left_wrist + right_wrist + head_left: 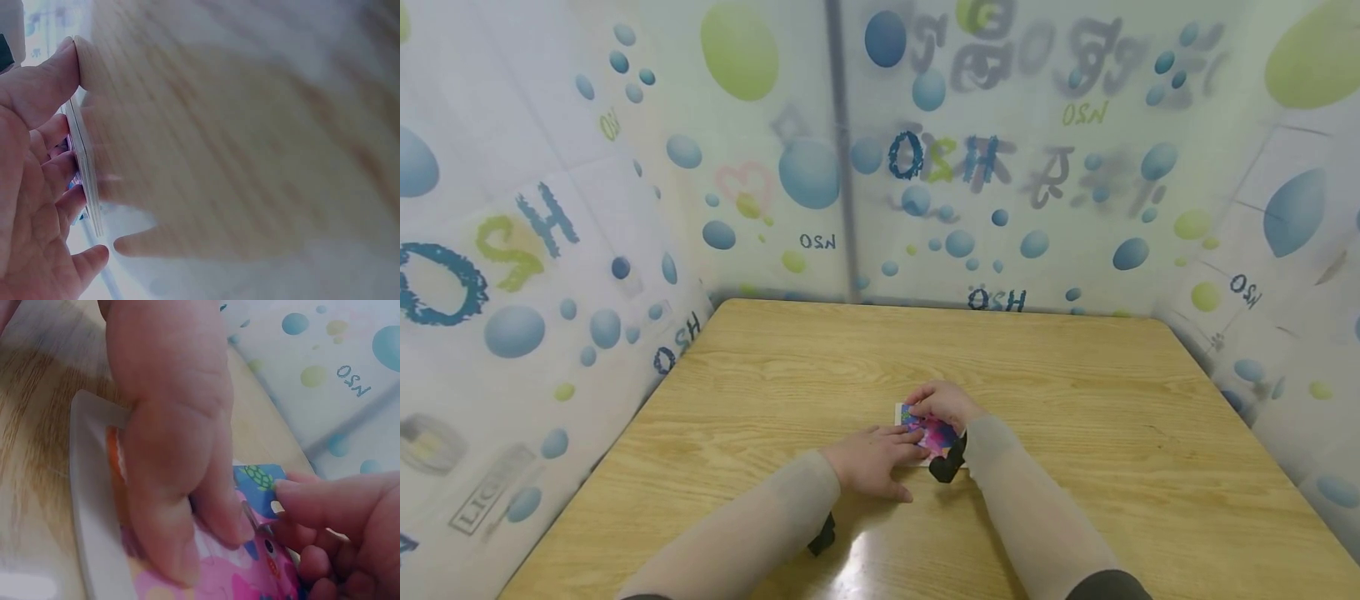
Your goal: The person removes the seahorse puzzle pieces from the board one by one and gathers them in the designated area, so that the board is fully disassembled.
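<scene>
A small jigsaw puzzle (937, 435), mostly pink and blue in a white tray (84, 481), lies on the table in front of me. My left hand (876, 461) rests on its left part, with fingers stretched out over the pieces and the thumb spread toward the table. At the far corner my right hand (946, 403) pinches a blue puzzle piece (255, 477) with a green turtle on it. In the right wrist view this piece looks slightly tilted, with a dark gap beside it. The left wrist view shows the tray edge (87, 169) side-on. My fingers hide much of the picture.
The puzzle lies on a wood-grain table (760, 367). White curtains (760, 208) printed with blue and green drops surround the table on the far, left and right sides. A black wrist strap piece (949, 461) hangs over the near right part of the puzzle.
</scene>
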### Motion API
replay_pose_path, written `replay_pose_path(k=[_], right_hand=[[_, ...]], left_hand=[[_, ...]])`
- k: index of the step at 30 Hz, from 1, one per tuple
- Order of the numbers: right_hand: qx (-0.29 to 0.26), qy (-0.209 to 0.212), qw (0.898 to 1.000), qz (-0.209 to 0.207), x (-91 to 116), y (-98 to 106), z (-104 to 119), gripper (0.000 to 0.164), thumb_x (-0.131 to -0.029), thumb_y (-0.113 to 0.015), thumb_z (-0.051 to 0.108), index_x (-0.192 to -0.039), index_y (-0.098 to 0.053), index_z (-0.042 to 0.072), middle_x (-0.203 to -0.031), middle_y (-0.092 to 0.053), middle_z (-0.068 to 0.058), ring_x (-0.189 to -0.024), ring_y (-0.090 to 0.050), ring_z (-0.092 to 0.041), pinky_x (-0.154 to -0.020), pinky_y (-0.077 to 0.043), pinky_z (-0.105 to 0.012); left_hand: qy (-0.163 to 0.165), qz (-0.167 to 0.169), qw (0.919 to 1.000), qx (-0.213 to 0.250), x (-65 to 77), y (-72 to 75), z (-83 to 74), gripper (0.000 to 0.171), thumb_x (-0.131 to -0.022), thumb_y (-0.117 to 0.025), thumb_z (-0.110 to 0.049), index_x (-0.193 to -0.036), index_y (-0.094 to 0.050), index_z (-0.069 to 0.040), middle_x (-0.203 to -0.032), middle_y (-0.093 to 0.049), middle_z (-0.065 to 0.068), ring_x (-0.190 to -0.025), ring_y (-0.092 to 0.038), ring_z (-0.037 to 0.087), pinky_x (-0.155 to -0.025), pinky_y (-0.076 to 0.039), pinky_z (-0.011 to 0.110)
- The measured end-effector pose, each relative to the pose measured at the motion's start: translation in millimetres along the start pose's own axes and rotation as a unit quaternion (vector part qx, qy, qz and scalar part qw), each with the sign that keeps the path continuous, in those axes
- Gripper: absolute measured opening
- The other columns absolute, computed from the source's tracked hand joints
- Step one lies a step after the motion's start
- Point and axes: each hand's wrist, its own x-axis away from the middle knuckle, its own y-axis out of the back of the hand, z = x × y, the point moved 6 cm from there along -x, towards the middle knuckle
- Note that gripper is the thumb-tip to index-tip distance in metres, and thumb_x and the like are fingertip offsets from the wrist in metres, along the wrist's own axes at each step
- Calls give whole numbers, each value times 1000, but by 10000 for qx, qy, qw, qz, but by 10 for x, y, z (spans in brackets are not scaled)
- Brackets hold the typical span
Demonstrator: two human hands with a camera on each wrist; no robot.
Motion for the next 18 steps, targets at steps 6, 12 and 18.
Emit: replay_pose_path(k=[6, 12, 18], right_hand=[[83, 23, 10000, -4, 0, 1, 9, 14, -84, -70, 8, -98, -73, 7, -93, -63, -4, -84, -49, -21, -75, -36, -32], [130, 8, 9999, -6, -4, 1, 20, 16, -84, -71, 8, -100, -74, 8, -96, -65, -3, -87, -50, -21, -77, -36, -33], [212, 21, 9998, -1, -7, 9, 14, 16, -84, -71, 8, -100, -74, 9, -94, -64, -4, -85, -50, -21, -76, -36, -33]], left_hand=[[7, 12, 10000, 4, -3, -1, 9, 70, -88, -59, -55, -148, -39, -26, -158, -23, 0, -144, -21, 22, -114, -24, 48], [28, 44, 10000, 66, -1, -4, 12, 70, -88, -59, -54, -149, -38, -26, -158, -22, -1, -145, -20, 22, -115, -23, 48], [24, 41, 9999, 92, 4, -5, 13, 70, -88, -58, -56, -149, -38, -27, -158, -22, -2, -145, -19, 22, -115, -23, 49]])
